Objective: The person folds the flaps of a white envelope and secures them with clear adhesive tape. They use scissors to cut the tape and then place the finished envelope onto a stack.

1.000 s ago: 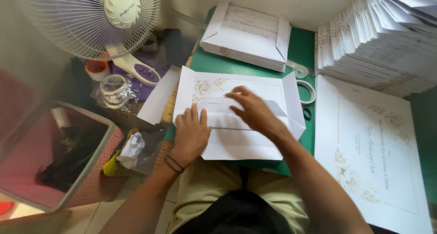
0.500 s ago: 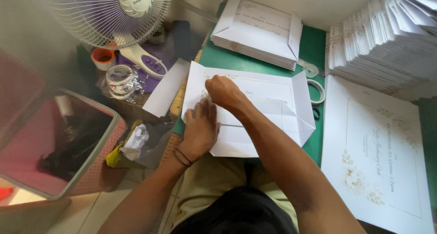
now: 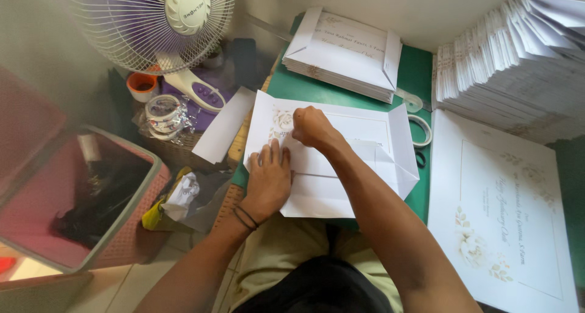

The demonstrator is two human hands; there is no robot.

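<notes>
Left hand point(image 3: 268, 179): flat, fingers spread open, pinning the sheet point(image 3: 341, 160) so it cannot slide.
Right hand point(image 3: 314, 128): fisted, knuckles pressing a crease near the sheet's left edge; gripping nothing.
Sheet: white, flaps unfolded, on the green mat point(image 3: 420, 69), near edge.
Bin point(image 3: 131, 227): pink, left of mat, dark contents unclear.
Stack point(image 3: 344, 51): folded sheets at the far edge.

Two hands on show, left hand point(image 3: 268, 180) and right hand point(image 3: 312, 128), both on one unfolded white sheet point(image 3: 341, 157). One stack of folded cards point(image 3: 344, 54) sits at the green mat's point(image 3: 417, 66) far edge, one big leaning pile of envelopes point(image 3: 512, 69) at its right. One flat printed sheet point(image 3: 496, 209). One fan point(image 3: 161, 20), one pink bin point(image 3: 73, 194), one tape roll point(image 3: 163, 110).
</notes>
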